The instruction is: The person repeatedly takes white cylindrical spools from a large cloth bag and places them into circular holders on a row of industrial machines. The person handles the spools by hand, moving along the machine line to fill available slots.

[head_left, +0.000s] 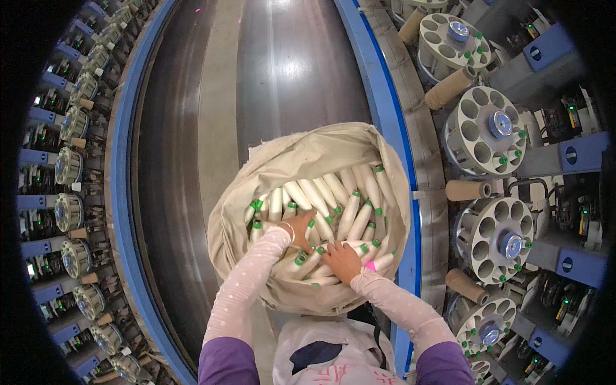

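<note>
A large beige cloth sack with a rolled rim stands in front of me, filled with white yarn bobbins with green tube ends. Both my hands reach into its near half. My left hand curves around a bobbin, its thumb and fingers on either side of a green end. Just right of it and nearer me, the fingers of my right hand are bent over a bobbin end; the palm side is hidden. One bobbin by my right wrist carries a pink mark.
Winding machines line both sides behind blue rails. On the right are round bobbin magazines, several holding green-ended tubes, with brown paper cones beside them. A dark, shiny floor with a pale strip runs ahead between the rails.
</note>
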The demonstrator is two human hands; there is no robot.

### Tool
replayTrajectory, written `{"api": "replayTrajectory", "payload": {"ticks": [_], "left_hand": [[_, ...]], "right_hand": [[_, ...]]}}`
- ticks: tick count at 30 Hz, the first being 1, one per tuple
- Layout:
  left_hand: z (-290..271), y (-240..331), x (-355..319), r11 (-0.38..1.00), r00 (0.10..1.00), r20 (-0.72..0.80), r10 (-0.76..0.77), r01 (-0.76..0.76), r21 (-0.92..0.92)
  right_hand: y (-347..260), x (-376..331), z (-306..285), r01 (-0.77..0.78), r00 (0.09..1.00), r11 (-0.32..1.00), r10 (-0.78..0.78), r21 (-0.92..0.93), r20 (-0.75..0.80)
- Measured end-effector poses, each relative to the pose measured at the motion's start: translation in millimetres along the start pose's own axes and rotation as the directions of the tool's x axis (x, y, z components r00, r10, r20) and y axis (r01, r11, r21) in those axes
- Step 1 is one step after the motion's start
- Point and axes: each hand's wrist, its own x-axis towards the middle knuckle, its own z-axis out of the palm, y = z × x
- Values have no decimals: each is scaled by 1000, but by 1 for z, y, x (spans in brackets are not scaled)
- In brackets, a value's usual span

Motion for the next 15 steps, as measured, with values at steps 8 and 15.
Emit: {"api": "replayTrajectory", "payload": {"ticks": [8, 15], "left_hand": [[17, 27, -9, 966, 980, -61, 188, -173, 194], [7, 7, -4, 920, 921, 124, 370, -381, 86]], "right_hand": [[81, -56, -101, -254, 961, 847, 277, 466, 21], [102, -162, -117, 185, 818, -620, 527, 762, 230]]}}
